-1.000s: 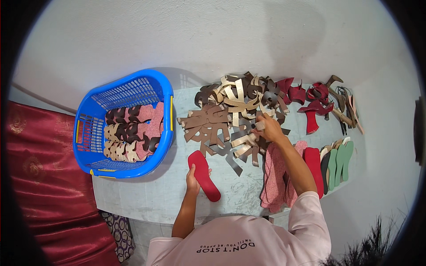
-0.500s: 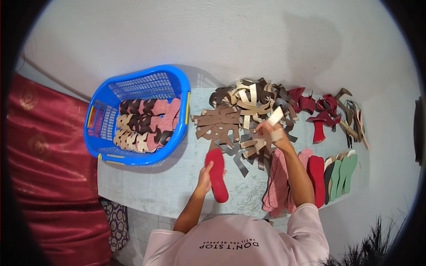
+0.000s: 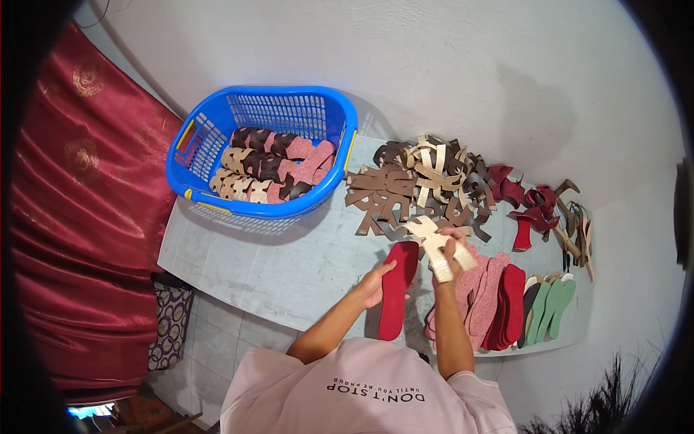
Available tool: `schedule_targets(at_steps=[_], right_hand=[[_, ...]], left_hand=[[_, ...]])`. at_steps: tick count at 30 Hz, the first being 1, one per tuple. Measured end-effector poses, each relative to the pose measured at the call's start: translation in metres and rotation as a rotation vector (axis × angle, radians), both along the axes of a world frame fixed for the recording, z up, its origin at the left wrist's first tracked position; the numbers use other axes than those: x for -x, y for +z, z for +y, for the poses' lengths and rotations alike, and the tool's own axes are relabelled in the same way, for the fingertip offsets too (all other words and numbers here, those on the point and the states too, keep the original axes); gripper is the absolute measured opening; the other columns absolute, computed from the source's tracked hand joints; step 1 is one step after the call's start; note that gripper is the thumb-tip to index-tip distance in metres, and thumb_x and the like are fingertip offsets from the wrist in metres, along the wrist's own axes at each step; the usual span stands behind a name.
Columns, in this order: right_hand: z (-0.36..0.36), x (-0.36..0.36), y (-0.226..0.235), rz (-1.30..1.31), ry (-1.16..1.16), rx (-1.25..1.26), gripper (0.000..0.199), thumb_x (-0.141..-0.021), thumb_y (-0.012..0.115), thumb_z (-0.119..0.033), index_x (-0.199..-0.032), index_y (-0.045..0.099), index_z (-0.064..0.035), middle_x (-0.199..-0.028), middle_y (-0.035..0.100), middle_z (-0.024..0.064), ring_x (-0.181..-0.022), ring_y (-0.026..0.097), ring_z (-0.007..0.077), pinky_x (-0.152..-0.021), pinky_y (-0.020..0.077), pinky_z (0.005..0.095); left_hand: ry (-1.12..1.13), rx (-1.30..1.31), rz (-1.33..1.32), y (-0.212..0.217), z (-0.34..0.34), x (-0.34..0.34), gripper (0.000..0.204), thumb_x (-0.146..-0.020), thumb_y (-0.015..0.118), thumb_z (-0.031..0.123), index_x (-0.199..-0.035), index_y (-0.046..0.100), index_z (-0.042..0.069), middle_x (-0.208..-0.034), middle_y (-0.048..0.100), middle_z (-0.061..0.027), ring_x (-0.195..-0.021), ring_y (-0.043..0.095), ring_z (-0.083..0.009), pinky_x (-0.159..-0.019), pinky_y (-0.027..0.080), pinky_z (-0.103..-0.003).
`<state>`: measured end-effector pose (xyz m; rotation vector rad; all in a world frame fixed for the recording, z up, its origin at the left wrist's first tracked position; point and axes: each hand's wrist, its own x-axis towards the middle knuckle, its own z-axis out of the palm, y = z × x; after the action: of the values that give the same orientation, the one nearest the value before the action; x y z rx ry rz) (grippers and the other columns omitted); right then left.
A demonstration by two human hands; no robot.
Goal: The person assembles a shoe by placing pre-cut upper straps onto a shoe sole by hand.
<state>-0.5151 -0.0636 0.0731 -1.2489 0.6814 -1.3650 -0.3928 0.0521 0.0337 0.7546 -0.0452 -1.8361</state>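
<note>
My left hand [image 3: 374, 283] grips a red shoe insole [image 3: 398, 293] by its left edge, thumb on top, above the near part of the table. Close beside it, my right hand [image 3: 455, 249] is closed on a cream-gold sandal strap piece [image 3: 435, 246] with several arms. The strap's left end hangs near the insole's upper end, and the two look apart. Beyond my hands lies a heap of brown, grey and gold strap pieces [image 3: 426, 177]. Pink speckled insoles [image 3: 484, 296] lie partly behind my right forearm.
A blue basket [image 3: 267, 210] at the left holds pink insoles with straps. Red insoles [image 3: 508, 307] and green insoles [image 3: 553, 307] line the table's [image 3: 246, 267] near right edge. Red strap pieces [image 3: 531, 206] and a hammer [image 3: 566, 186] lie far right. A red curtain [image 3: 108, 217] hangs left.
My right hand has drawn back from the strap heap toward me, bringing the gold strap beside the insole. My left hand has tilted the insole the other way. The whole view has shifted.
</note>
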Motion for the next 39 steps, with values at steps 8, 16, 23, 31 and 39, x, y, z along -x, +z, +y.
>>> schedule_targets(at_steps=[8,16,23,31,39], right_hand=[[0.062,0.009,0.012,0.667,-0.029,0.623,0.047,-0.065,0.074,-0.034,-0.092,0.053,-0.0023,-0.095,0.048,0.0130,-0.093,0.046,0.0313,-0.083,0.0364,0.0411],[0.102,0.042,0.022,1.073,0.139,0.798,0.080,-0.060,0.075,-0.047,-0.121,0.045,-0.0061,-0.123,0.040,0.0163,-0.117,0.035,0.0361,-0.095,0.0300,0.0492],[0.076,0.089,0.039,0.882,0.288,0.412,0.069,-0.068,0.075,-0.030,-0.122,0.046,0.0006,-0.115,0.052,0.0184,-0.110,0.048,0.0303,-0.097,0.0349,0.0375],[0.068,0.045,0.047,0.395,0.326,-0.394,0.019,-0.081,0.064,-0.013,-0.097,0.063,-0.0021,-0.079,0.060,-0.0014,-0.062,0.048,0.0039,-0.050,0.0348,0.0197],[0.066,0.053,0.067,0.364,0.247,-0.295,0.013,-0.080,0.065,-0.011,-0.088,0.064,-0.0020,-0.069,0.060,-0.0001,-0.051,0.047,0.0043,-0.044,0.0349,0.0187]], left_hand=[[0.114,0.152,0.253,0.028,0.015,0.009,0.060,-0.089,0.045,0.049,-0.130,0.037,0.006,-0.120,0.053,-0.0125,-0.105,0.057,-0.0242,-0.087,0.048,-0.039],[0.178,0.098,-0.096,0.016,0.032,0.000,0.034,-0.089,0.054,0.025,-0.116,0.049,0.005,-0.102,0.061,-0.0104,-0.087,0.064,-0.0218,-0.072,0.055,-0.039],[0.008,0.164,-0.341,0.037,0.043,-0.019,0.035,-0.087,0.058,0.023,-0.114,0.051,0.001,-0.098,0.061,-0.0117,-0.076,0.064,-0.0182,-0.055,0.057,-0.034],[-0.267,0.275,-0.406,0.043,0.045,0.002,0.036,-0.086,0.060,0.025,-0.111,0.053,0.001,-0.087,0.062,-0.0089,-0.063,0.062,-0.0138,-0.049,0.054,-0.029],[-0.243,0.215,-0.195,0.037,0.049,-0.003,0.065,-0.087,0.039,0.060,-0.120,0.048,0.005,-0.094,0.062,-0.0103,-0.072,0.063,-0.0182,-0.059,0.055,-0.035]])
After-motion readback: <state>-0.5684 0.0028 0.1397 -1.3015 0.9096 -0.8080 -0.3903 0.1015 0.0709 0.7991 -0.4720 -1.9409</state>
